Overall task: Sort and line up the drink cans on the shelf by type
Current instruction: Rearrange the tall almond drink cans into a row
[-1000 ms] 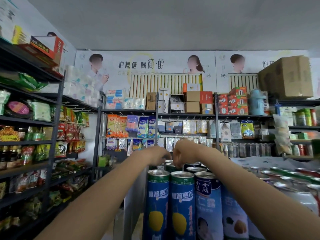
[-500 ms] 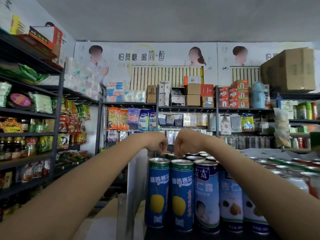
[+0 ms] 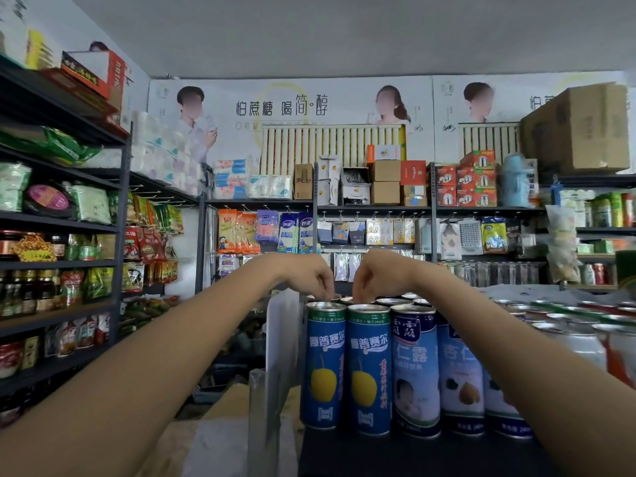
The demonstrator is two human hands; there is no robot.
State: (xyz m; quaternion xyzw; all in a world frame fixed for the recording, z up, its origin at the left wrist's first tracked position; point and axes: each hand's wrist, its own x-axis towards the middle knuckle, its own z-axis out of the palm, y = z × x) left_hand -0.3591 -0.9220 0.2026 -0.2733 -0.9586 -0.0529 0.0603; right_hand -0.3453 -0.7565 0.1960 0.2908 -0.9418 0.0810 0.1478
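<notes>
Two blue cans with a yellow fruit [image 3: 323,366] [image 3: 368,370] stand side by side at the front left of the dark shelf [image 3: 413,456]. To their right stand blue-and-white almond drink cans [image 3: 416,373] [image 3: 461,376]. More cans fill the rows behind, with only their silver tops showing. My left hand [image 3: 309,275] reaches over the front row and its curled fingers pinch the top of a back-row can [image 3: 323,298]. Beside it, my right hand [image 3: 375,275] pinches the top of the neighbouring back-row can [image 3: 348,300]. The bodies of both held cans are hidden.
A clear plastic divider [image 3: 275,356] bounds the shelf's left end. Several other cans with silver, red and green tops [image 3: 568,325] crowd the right side. Dark racks of snacks and bottles [image 3: 62,263] stand on the left, and more racks line the far wall.
Both hands, held as fists just above the cans earlier, have lowered their fingertips onto the tops of the back-row cans. The view has tilted slightly down.
</notes>
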